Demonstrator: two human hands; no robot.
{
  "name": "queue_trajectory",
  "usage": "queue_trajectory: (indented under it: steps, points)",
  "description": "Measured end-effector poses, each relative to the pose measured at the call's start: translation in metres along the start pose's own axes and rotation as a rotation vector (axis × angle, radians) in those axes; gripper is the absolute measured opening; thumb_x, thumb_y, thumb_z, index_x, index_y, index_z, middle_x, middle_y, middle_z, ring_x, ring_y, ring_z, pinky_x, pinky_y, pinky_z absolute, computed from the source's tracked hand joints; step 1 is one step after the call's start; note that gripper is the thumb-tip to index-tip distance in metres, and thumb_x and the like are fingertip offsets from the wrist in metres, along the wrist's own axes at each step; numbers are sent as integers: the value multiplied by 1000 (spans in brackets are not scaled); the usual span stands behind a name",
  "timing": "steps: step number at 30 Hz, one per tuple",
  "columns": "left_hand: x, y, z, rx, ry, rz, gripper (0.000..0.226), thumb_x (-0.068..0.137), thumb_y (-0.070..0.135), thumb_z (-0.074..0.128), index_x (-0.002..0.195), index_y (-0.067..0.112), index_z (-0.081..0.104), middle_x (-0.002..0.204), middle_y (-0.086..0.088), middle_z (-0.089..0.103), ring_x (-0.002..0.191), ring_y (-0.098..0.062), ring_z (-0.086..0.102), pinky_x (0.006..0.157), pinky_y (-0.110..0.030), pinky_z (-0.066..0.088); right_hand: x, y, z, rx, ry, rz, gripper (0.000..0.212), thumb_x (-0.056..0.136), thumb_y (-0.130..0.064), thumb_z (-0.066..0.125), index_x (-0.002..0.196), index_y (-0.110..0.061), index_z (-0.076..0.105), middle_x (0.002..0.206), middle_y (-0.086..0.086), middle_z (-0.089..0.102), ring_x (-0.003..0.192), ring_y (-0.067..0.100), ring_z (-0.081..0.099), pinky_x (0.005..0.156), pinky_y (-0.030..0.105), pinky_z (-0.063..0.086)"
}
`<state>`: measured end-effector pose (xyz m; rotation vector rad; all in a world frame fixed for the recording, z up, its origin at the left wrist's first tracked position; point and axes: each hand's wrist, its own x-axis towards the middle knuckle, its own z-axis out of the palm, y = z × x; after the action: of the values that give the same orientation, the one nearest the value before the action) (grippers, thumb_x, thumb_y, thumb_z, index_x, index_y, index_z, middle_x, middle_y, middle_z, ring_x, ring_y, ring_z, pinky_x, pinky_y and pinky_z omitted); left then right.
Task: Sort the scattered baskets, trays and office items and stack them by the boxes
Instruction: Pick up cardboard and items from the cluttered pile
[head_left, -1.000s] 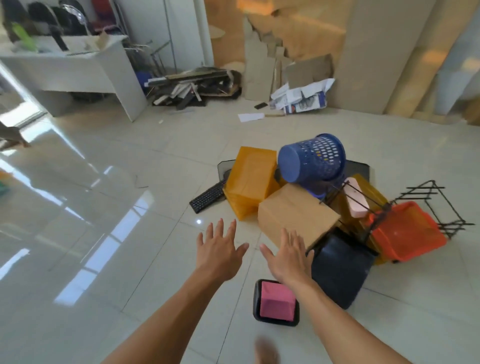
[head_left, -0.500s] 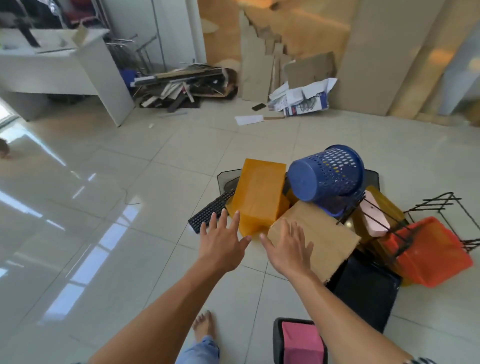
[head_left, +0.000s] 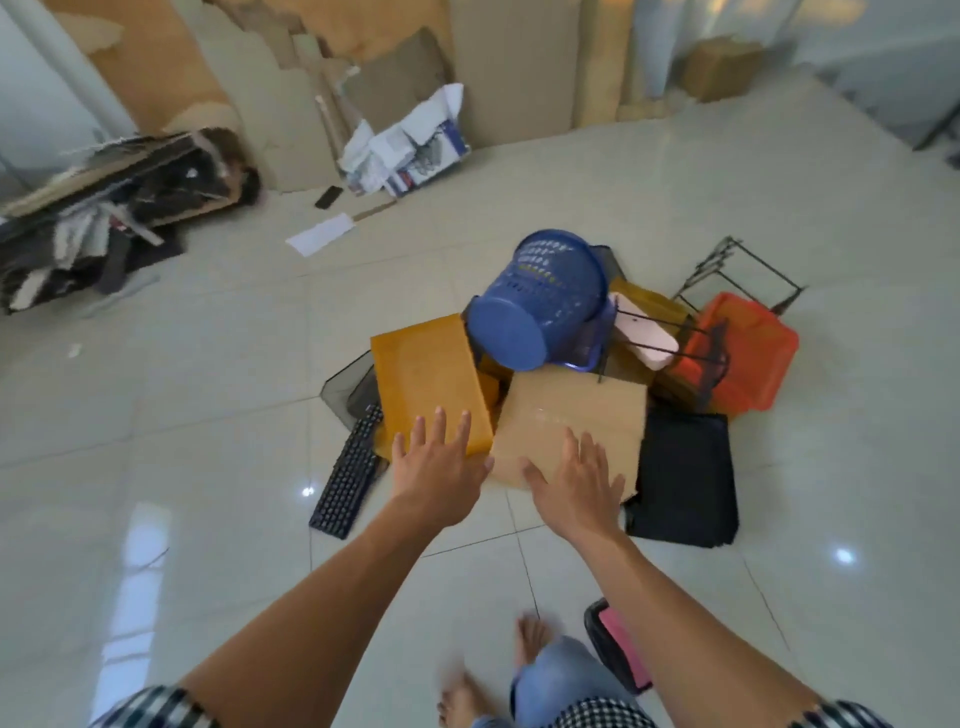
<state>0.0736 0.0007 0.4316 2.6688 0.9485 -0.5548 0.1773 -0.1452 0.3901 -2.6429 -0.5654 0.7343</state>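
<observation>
We hold both hands flat with fingers spread, side by side and a little apart, gripping nothing. Our right hand (head_left: 576, 483) is over the near edge of the cardboard box (head_left: 571, 410). Our left hand (head_left: 436, 467) is over the near end of the yellow box (head_left: 431, 374), which sits against the cardboard box's left side. We cannot tell whether either hand touches. A blue basket (head_left: 540, 301) lies tipped on its side at the cardboard box's far edge. A keyboard (head_left: 350, 478) lies further left and an orange basket (head_left: 737, 353) to the far right.
</observation>
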Motion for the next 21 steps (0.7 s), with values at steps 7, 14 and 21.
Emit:
queue_trajectory:
  steps: [7, 14, 21]
  points:
    - [92, 47, 0, 89, -105, 137, 74, 100, 66, 23, 160, 30, -1, 169, -5, -1, 154, -35, -1, 123, -56, 8, 72, 45, -8, 62, 52, 202, 86, 94, -74, 35, 160, -26, 11, 169, 5, 7, 155, 30, 5, 119, 63, 7]
    - [186, 69, 17, 90, -220, 122, 78, 99, 67, 28, 160, 31, -4, 169, -4, 3, 154, -35, 6, 121, -57, 11, 146, 84, -8, 62, -29, 340, 84, 96, -73, 35, 161, -24, 11, 169, 6, 9, 156, 29, 7, 119, 63, 12]
    - [268, 63, 70, 63, -353, 67, 81, 97, 68, 35, 160, 30, 0, 168, -5, 12, 152, -36, 16, 118, -58, 19, 212, 118, 32, 90, -151, 451, 89, 93, -73, 43, 160, -22, 13, 168, 9, 13, 154, 32, 15, 118, 61, 21]
